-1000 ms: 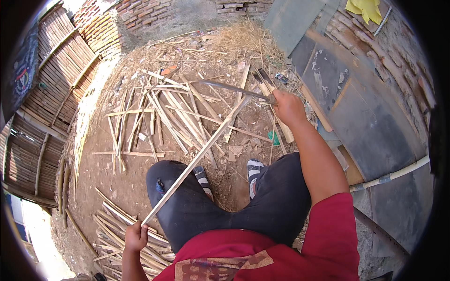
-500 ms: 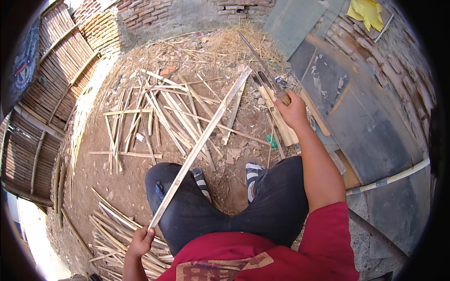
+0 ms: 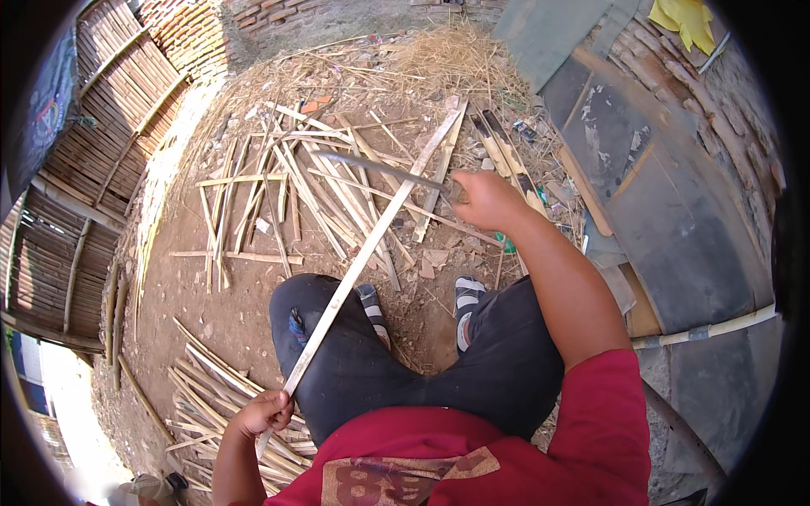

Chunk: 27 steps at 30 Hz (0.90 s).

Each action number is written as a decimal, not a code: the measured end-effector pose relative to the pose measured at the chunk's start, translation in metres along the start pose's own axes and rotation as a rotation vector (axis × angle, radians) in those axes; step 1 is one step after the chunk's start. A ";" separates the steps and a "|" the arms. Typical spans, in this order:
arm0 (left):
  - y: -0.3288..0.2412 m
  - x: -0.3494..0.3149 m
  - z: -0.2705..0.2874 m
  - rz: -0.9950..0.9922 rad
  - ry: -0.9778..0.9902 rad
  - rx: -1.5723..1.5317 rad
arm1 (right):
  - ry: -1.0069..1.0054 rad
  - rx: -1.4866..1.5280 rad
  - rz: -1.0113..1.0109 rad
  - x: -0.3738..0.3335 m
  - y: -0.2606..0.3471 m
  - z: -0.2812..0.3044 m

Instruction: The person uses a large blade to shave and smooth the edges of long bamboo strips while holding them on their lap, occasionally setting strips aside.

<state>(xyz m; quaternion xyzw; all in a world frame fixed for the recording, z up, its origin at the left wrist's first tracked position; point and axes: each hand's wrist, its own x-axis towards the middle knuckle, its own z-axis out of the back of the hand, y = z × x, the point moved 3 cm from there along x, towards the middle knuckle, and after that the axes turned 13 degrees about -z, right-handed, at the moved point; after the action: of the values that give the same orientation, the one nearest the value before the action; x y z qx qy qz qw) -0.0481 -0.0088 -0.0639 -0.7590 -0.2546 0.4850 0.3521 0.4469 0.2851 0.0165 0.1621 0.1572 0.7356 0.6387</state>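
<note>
My left hand (image 3: 263, 413) is closed round the near end of a long pale bamboo strip (image 3: 346, 287). The strip slants up and away to the right over my left thigh, its far end above the ground. A long-bladed knife (image 3: 367, 163) is gripped in my right hand (image 3: 488, 200). Its dark, narrow blade points left and crosses over the upper part of the strip; whether they touch I cannot tell. My fingers mostly cover the handle. Just beyond my right hand lie split bamboo pieces (image 3: 504, 156) with dark hollows.
Loose bamboo strips (image 3: 325, 190) lie criss-crossed on the dirt ahead. Another heap of strips (image 3: 215, 405) is by my left side. Dark boards (image 3: 675, 228) lean at the right against a brick wall. A bamboo slat panel (image 3: 110, 152) stands at the left, with dry straw (image 3: 456, 63) at the back.
The knife has swung from pointing away from me to pointing left across the bamboo strip. My right hand has moved left and turned; my left hand keeps hold of the strip.
</note>
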 end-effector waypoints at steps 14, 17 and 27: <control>-0.010 -0.007 -0.014 -0.120 -0.166 0.373 | -0.042 0.096 -0.221 -0.001 -0.038 0.020; -0.021 -0.016 -0.043 -0.200 -0.342 0.625 | -0.057 -0.002 0.040 -0.017 -0.008 0.014; -0.121 0.055 -0.131 -0.545 -0.413 0.701 | -0.076 0.028 0.268 -0.032 0.090 0.041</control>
<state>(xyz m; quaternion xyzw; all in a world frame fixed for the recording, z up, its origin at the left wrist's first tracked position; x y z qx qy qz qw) 0.0889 0.0690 0.0369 -0.3887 -0.3298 0.5720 0.6426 0.3889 0.2419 0.0912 0.2183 0.1203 0.8054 0.5377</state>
